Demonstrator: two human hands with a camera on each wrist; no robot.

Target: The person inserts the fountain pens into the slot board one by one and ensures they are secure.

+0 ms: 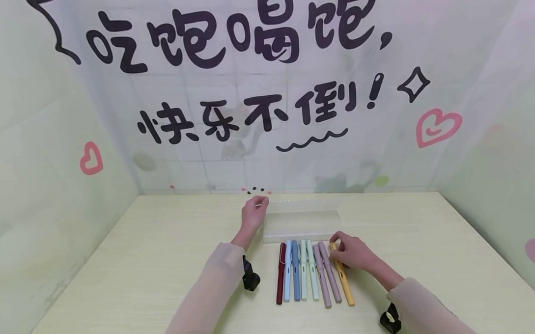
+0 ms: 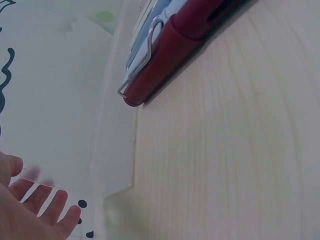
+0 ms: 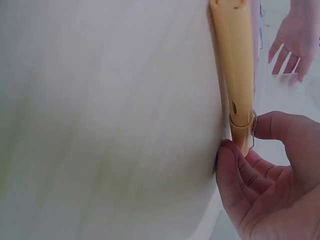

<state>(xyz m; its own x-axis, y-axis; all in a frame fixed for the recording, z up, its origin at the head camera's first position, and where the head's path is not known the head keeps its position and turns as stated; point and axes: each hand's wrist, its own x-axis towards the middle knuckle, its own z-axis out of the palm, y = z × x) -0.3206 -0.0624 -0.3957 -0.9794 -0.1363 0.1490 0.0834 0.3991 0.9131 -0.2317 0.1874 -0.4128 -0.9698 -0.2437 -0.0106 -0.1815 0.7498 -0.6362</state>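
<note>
My right hand (image 1: 353,252) pinches a yellow fountain pen (image 1: 344,280) at its capped far end. In the right wrist view the thumb and fingers close about the cap near its clip, and the yellow barrel (image 3: 237,65) lies along the tabletop. My left hand (image 1: 254,211) is at the far left corner of a clear plastic box (image 1: 307,237), its fairly straight fingers at the edge, two fingertips blurred by the plastic. Left of the yellow pen, two mauve pens (image 1: 322,278) lie beside pale green, blue and light blue ones, with a dark red pen (image 1: 280,274) at the left end.
The box lies just beyond the row of pens, on a pale wood-grain table (image 1: 165,269). A printed cloth backdrop (image 1: 267,172) rises behind the table and along both sides. Dark wrist cameras (image 1: 251,278) hang below the sleeves.
</note>
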